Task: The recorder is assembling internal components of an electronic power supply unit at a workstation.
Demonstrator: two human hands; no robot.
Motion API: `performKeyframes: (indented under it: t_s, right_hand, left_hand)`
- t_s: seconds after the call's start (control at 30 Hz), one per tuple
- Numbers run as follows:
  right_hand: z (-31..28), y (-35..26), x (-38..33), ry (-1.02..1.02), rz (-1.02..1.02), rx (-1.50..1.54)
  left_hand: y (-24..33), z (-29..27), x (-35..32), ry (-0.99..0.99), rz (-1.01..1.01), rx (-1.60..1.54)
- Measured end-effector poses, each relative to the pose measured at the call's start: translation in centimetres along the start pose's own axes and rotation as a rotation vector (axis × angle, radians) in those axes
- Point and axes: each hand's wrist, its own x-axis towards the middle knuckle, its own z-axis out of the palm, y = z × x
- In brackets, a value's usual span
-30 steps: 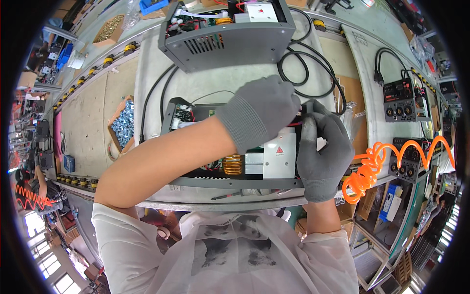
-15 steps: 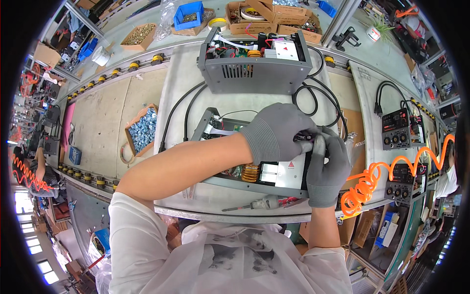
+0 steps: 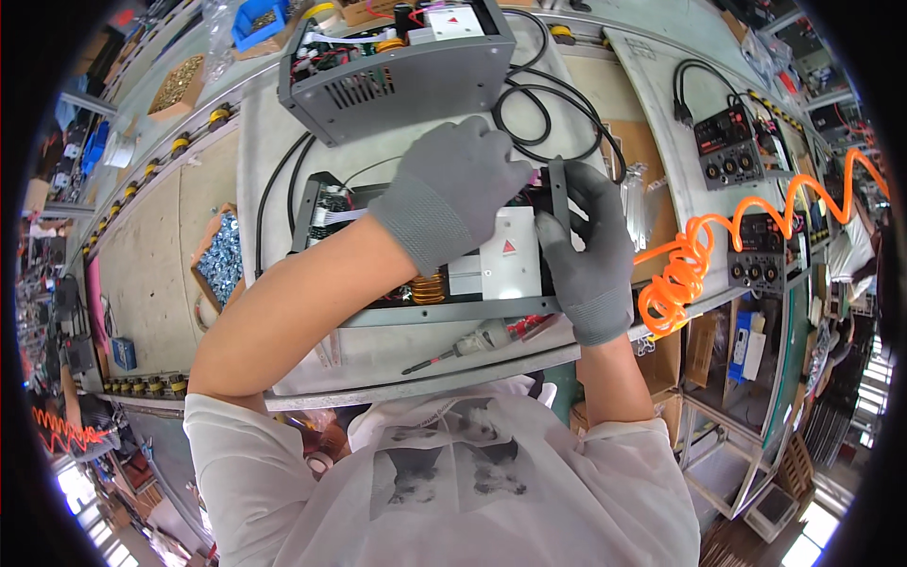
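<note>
Head view: both grey-gloved hands work at the right end of an open electronics chassis [image 3: 416, 274] lying on the table [image 3: 274, 170] in the middle of the frame. The left hand [image 3: 458, 184] reaches across from the lower left, its bare forearm slanting over the chassis, palm down and fingers curled over the unit's upper right corner; what they grip is hidden under the glove, so I cannot tell whether they are closed on anything. The right hand [image 3: 590, 255] comes up from the lower edge, thumb and fingers closed around a dark upright end panel [image 3: 557, 194] at the chassis's right end. A white plate [image 3: 496, 269] with a small red triangle and a copper coil [image 3: 428, 286] show inside the chassis, just below the left wrist.

Compared with half a second ago, the hands keep the same grip at the same corner, while the camera has tipped so the work sits higher and larger in the frame.

A screwdriver [image 3: 472, 342] lies on the table just below the chassis. A second grey chassis [image 3: 397, 71], wires and parts in it, stands at the top centre. At the left, a cardboard box [image 3: 222, 260] holds small metal screws; a blue bin [image 3: 255, 24] at the upper left holds small parts. An orange coiled hose [image 3: 690, 269] hangs at the right.
</note>
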Motion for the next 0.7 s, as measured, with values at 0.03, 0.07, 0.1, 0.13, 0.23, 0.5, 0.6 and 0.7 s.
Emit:
performKeyframes:
  t_s: [0.03,0.07,0.1,0.13,0.23,0.5,0.6,0.7]
  right_hand:
    - [-0.2,0.1,0.0,0.005,0.008,-0.003]
    - [-0.2,0.3,-0.1,0.001,0.009,0.003]
    - [-0.2,0.4,-0.1,0.003,0.014,0.003]
    - [-0.3,0.3,-0.2,0.000,0.021,0.018]
    - [-0.3,0.2,-0.2,0.001,0.030,0.032]
    - [-0.2,0.6,-0.1,0.001,0.026,0.027]
    - [-0.1,0.7,-0.1,0.011,0.032,0.033]
    - [-0.2,0.7,-0.3,0.021,0.012,0.061]
  left_hand:
    - [0.1,0.1,0.0,-0.024,-0.008,0.034]
    - [0.1,0.4,-0.2,-0.028,-0.004,0.030]
    - [0.0,0.9,-0.5,0.053,-0.047,-0.035]
    - [0.0,1.2,-0.6,0.133,-0.090,-0.100]
    - [0.2,1.0,-0.6,0.047,-0.009,-0.028]
    - [1.2,0.2,0.0,-0.030,0.018,0.073]
    - [1.3,0.2,0.1,-0.032,0.008,0.080]
    - [0.8,1.1,0.0,0.009,0.016,0.024]
